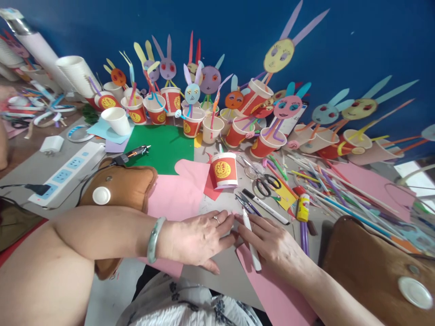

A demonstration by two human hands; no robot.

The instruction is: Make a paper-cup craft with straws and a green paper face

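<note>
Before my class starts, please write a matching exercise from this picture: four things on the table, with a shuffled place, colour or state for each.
1. Slim white tool
2. Glue stick
3. Scissors
4. Power strip

A. Black-handled
B. White, black plug at one end
C. In the right hand
D. Yellow with red

Pairs: 1-C, 2-D, 3-A, 4-B

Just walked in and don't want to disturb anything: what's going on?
A person is working at a cluttered craft table. The right hand holds a white pen-like tool; the left hand lies palm down, close to the right. Anything under them is hidden. Just beyond them stands a red paper cup, with black-handled scissors beside it. Paper faces with long ears rise from cups along the blue wall.
</note>
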